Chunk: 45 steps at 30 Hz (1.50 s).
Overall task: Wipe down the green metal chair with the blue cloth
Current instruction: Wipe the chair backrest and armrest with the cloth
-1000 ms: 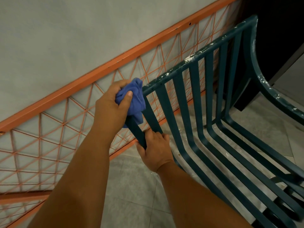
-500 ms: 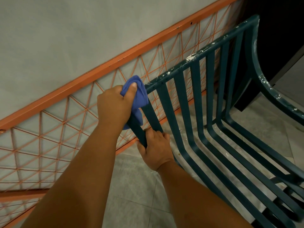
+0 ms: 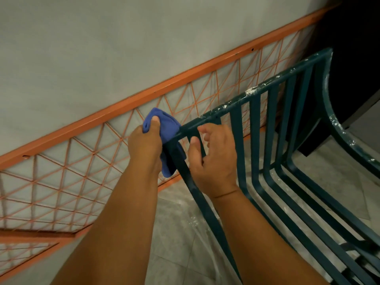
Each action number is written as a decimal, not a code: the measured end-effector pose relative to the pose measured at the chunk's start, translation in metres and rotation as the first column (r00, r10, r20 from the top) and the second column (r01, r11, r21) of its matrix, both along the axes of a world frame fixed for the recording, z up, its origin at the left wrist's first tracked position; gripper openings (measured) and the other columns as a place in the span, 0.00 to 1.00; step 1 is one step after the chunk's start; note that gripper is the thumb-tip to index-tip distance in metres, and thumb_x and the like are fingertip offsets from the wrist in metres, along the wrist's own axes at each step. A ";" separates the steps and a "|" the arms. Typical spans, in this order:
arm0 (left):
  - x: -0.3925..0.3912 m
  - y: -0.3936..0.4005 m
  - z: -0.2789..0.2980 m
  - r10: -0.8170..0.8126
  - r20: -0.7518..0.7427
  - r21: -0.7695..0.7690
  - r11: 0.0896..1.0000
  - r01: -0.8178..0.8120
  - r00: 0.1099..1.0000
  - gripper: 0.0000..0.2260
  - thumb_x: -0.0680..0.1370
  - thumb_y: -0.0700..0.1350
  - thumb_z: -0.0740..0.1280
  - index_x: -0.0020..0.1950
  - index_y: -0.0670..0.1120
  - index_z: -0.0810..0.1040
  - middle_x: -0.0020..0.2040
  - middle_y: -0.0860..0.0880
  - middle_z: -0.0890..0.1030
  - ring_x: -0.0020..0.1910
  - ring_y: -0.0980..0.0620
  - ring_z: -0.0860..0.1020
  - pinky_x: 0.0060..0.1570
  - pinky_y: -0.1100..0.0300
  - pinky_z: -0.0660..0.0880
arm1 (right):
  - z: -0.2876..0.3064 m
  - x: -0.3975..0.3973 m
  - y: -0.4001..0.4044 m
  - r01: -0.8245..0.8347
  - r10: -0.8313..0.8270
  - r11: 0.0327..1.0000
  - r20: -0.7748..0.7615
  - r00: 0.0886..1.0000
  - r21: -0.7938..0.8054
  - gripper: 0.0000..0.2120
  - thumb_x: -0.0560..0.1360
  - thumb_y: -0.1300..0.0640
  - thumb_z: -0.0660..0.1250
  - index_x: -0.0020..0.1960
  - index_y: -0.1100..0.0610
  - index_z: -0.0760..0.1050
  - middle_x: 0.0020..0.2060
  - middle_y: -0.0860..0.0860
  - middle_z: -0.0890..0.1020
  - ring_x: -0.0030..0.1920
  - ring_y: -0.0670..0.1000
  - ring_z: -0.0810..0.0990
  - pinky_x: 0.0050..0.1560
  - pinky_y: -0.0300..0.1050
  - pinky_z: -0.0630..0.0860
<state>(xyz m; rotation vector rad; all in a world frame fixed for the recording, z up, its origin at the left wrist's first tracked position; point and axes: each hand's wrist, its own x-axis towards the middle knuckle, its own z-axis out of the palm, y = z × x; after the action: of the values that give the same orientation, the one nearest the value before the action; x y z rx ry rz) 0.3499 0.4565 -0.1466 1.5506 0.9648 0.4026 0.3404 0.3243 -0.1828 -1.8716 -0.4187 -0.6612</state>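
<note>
**Unsteadied chair, flaking paint**

The left hand (image 3: 145, 146) grips the bunched blue cloth (image 3: 165, 128) against the near top corner of the green metal chair (image 3: 255, 112), which stands on the tiled floor (image 3: 174, 233) beside an orange wire panel (image 3: 67, 167). The right hand (image 3: 213, 155) hovers over the slats with fingers loosely spread, holding nothing. With no bracing grip, a firm wipe could shove or tip the frame. The white flecks on the top rail (image 3: 273, 84) may snag the cloth or smear.
</note>
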 end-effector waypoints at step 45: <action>-0.070 -0.008 0.010 0.034 -0.024 0.118 0.992 -0.031 0.999 0.15 0.78 0.36 0.61 0.59 0.52 0.73 0.53 0.52 0.77 0.34 0.58 0.74 0.26 0.67 0.68 | 0.060 0.065 0.058 -0.430 0.222 0.209 -0.385 0.896 -0.878 0.13 0.80 0.51 0.52 0.45 0.50 0.73 0.43 0.50 0.80 0.46 0.54 0.77 0.62 0.57 0.61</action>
<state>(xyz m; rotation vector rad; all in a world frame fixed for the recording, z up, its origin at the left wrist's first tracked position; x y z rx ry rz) 0.2795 0.4481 -0.1371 1.6517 1.0027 0.4711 0.4055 0.3826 -0.1226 -2.8127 -1.2998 0.2175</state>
